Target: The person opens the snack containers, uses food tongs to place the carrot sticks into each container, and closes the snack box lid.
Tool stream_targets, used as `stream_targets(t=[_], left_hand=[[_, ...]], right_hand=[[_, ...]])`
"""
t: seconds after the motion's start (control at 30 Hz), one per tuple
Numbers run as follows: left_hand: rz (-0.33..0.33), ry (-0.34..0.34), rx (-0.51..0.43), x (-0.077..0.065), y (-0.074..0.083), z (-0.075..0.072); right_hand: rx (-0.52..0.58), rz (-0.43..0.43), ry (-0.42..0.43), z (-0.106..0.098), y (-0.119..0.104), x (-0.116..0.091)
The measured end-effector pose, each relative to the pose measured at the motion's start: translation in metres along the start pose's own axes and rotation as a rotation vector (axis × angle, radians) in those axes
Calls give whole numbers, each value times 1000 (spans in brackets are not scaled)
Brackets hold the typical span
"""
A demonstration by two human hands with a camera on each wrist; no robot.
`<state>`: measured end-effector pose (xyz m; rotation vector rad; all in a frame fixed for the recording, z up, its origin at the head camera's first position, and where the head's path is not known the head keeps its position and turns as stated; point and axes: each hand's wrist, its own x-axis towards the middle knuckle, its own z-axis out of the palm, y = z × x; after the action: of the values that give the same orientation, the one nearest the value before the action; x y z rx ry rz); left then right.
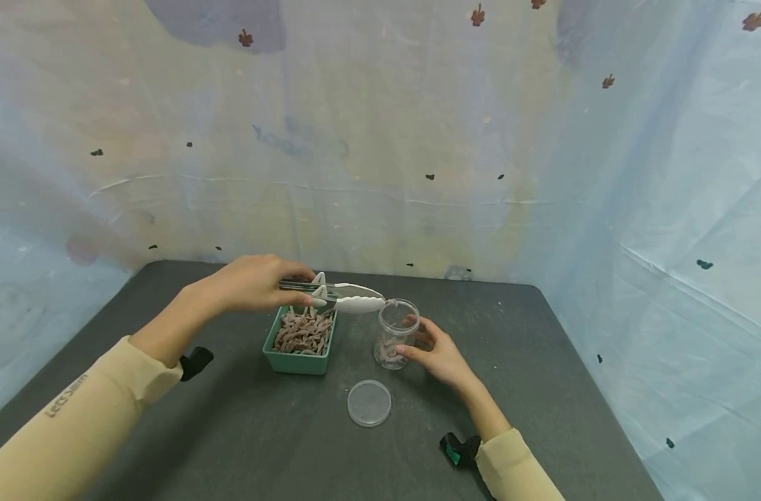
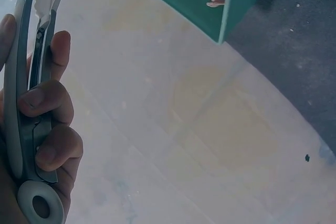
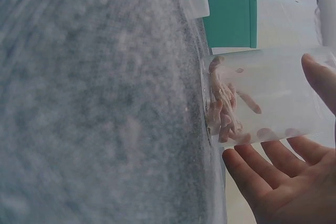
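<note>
My left hand (image 1: 264,284) grips a pair of tongs (image 2: 31,103) with white scalloped tips. In the head view the tips reach the rim of a clear jar (image 1: 398,334), a small piece between them. My right hand (image 1: 439,351) holds the jar upright on the table, thumb on one side and fingers curled round the other. Several pinkish-brown strips (image 3: 226,103) lie at the jar's bottom. Below the left hand stands a green container (image 1: 295,363) heaped with the same kind of strips (image 1: 302,332).
A clear round lid (image 1: 369,403) lies flat on the dark table (image 1: 261,445), in front of the jar. Behind the table hangs a pale plastic sheet (image 1: 368,160), which also runs along the right side. Each wrist wears a black strap-on device (image 1: 458,451).
</note>
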<state>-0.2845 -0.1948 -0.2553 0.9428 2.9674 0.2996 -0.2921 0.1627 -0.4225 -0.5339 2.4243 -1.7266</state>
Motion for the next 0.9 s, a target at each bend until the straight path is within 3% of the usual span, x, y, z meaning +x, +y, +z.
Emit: stream_targets(t=[0.3,0.53,0.9], left_hand=[[13,-3,-11,7,10,-1],[8,0,-15,5,7,1],[-42,62,-32,-18,-11,2]], right_hand=[[-12,6,14,1,7,1],[-27,-1,16,3,7,3],[-20,-10,19,1,7,2]])
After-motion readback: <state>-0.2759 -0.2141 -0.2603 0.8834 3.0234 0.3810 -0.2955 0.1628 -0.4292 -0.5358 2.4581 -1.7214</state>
